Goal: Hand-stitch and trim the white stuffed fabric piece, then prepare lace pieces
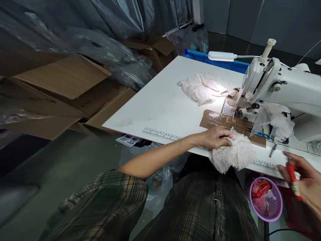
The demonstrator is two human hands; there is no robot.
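My left hand (217,138) pinches a gathered piece of white lace (233,154) that hangs over the table's front edge. At the far right, my right hand (303,175) is closed around a slim red tool (292,174) with a pale band; it is blurred, so I cannot tell its exact kind. Another white lace piece (197,87) lies crumpled under the lamp light, left of the sewing machine (272,78). Sheer white fabric (277,122) with lace is bunched beneath the machine's arm.
Brown card (220,122) covers part of the white table (150,103) before the needle. Blue-handled scissors (262,135) and a small grey-capped pen-like item (273,150) lie nearby. A purple basket (269,217) stands below at right. Cardboard boxes (62,75) fill the left.
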